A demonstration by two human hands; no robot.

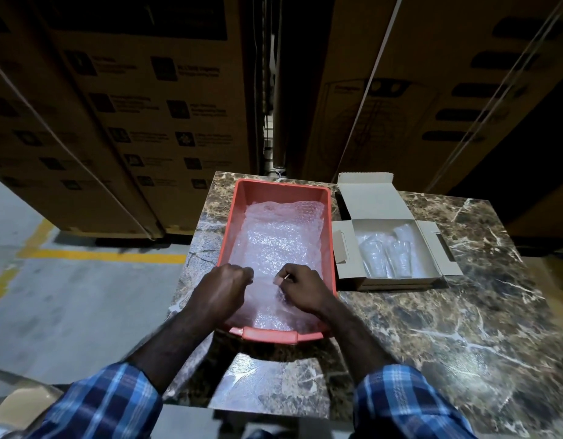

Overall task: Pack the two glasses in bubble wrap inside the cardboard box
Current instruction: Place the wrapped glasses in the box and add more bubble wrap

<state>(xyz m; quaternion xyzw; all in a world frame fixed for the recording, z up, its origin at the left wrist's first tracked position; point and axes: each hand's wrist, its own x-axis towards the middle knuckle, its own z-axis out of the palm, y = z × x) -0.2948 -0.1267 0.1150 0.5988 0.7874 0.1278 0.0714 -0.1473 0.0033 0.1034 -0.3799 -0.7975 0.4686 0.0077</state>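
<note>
Marble tabletop (432,327): left hand (221,288) and right hand (300,288) pinch bubble wrap (274,236) in red tray (267,335).

The red tray (326,198) fills the table's (432,327) middle; its raised walls ring loose bubble wrap (280,236), and both hands, left hand (224,288) and right hand (302,288), occupy its near end. Just beside it at 3 o'clock sits the open cardboard box (397,280), its side flaps spread and lid (373,201) standing at 12 o'clock, leaving entry from above. Bare marble lies open at 4 and 6 o'clock. Stacked cartons (147,106) wall off 12 o'clock.
</note>
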